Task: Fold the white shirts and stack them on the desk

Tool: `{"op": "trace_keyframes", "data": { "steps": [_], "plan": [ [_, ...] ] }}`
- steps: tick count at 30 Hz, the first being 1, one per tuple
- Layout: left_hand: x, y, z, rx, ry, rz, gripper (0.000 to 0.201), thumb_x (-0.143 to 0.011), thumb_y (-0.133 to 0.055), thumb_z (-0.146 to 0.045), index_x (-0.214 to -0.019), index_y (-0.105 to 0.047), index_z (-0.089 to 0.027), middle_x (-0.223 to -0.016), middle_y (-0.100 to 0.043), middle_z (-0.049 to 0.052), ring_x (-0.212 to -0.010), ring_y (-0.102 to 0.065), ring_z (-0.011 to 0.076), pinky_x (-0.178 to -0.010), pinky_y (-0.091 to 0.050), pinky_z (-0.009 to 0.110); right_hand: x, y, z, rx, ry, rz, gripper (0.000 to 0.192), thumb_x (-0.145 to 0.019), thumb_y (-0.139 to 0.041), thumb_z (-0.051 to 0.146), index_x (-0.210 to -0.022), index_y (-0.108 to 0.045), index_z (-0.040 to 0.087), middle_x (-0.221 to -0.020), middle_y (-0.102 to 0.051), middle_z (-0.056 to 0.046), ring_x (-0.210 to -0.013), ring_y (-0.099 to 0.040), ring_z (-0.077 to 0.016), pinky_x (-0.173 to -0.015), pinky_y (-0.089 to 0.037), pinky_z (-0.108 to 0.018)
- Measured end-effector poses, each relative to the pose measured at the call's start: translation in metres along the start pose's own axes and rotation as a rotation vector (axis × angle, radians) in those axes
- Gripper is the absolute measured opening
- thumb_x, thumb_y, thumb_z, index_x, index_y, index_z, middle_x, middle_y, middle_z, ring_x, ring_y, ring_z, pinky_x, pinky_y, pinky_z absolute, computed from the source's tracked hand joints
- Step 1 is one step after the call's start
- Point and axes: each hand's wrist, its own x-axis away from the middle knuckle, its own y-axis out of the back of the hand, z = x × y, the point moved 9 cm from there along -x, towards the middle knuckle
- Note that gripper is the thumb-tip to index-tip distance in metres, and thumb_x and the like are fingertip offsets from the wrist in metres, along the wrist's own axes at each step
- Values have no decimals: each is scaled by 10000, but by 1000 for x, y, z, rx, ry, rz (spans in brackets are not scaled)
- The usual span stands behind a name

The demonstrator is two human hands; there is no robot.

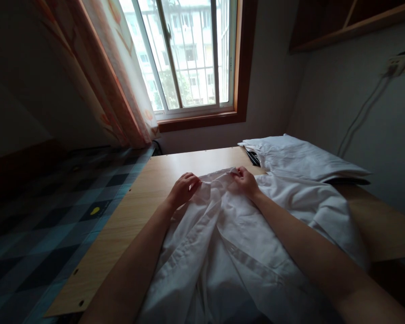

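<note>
Light wooden flat-topped desk (138, 198) carries a crumpled white cotton shirt (243, 243), spread across its middle & hanging over the near edge. Beyond the shirt, far-right corner: folded white cloth stack (300, 157). A dark flat object (254, 157) shows at the stack's left edge, mostly hidden.

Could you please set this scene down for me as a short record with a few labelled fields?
setting: wooden table below a window, with a curtain to its left
left hand: pinching the far edge of a white shirt
right hand: gripping the same edge, a little apart from the left
shirt: spread rumpled on the table, reaching toward the person
nearby: stack of folded white cloth at the far right of the table, a dark flat object partly under it
beside table: checked blue bedding on the left
</note>
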Motion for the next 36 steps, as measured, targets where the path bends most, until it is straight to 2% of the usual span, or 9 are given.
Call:
{"op": "trace_keyframes", "data": {
  "steps": [5,9,15,20,27,29,33,36],
  "plan": [
    [-3,11,8,-166,80,-68,268,-951,-527,-343,-733,-611,-210,-769,-631,35,-842,-554,207,-1049,-348,429,1,-1,1,21,14,-2,193,-817,-543,404,-891,-574,229,-807,-679,-19,-726,-629,-200,-711,-487,-312],
    [-1,11,17,-244,142,-39,261,-937,-549,-359,-734,-633,-217,-795,-633,49,-947,-547,244,-1043,-323,458,-3,-3,-1,43,11,-6,171,-822,-561,354,-922,-606,222,-836,-699,-29,-748,-642,-200,-720,-492,-309],
    [0,-5,21,-366,153,32,252,-947,-518,-378,-823,-666,-216,-913,-661,69,-1012,-556,261,-1087,-283,494,-11,-3,-12,176,-96,-8,156,-839,-586,285,-962,-634,201,-831,-713,-39,-778,-665,-195,-709,-479,-276],
    [1,-15,24,-447,203,25,255,-949,-500,-376,-839,-667,-218,-947,-664,88,-1054,-558,277,-1122,-253,505,-10,-6,-13,265,-95,17,187,-869,-592,301,-1017,-638,195,-877,-724,-55,-825,-671,-206,-740,-471,-282],
    [1,-16,19,-505,243,-15,268,-964,-491,-385,-866,-671,-212,-973,-664,92,-1104,-535,284,-1154,-216,492,-6,-9,-5,382,-46,41,227,-882,-574,289,-1076,-637,190,-914,-716,-70,-889,-649,-233,-797,-465,-315],
    [1,-18,18,-506,252,-13,263,-966,-490,-375,-876,-672,-208,-988,-660,99,-1116,-527,287,-1150,-219,494,-4,-8,1,413,-15,24,286,-871,-588,292,-1132,-627,182,-950,-707,-83,-932,-632,-254,-847,-464,-348],
    [3,-25,26,-437,290,31,242,-952,-520,-387,-905,-674,-208,-1023,-652,106,-1123,-521,295,-1114,-270,506,2,2,29,461,133,-65,421,-822,-645,241,-1234,-617,160,-1188,-644,-146,-1121,-556,-305,-979,-423,-417],
    [4,-24,33,-336,331,11,189,-919,-583,-370,-974,-678,-216,-1069,-652,99,-1131,-523,289,-1086,-325,480,11,1,62,427,318,-32,312,-843,-609,164,-1145,-688,165,-1183,-654,-133,-1147,-544,-290,-1032,-402,-424]
  ]
}}
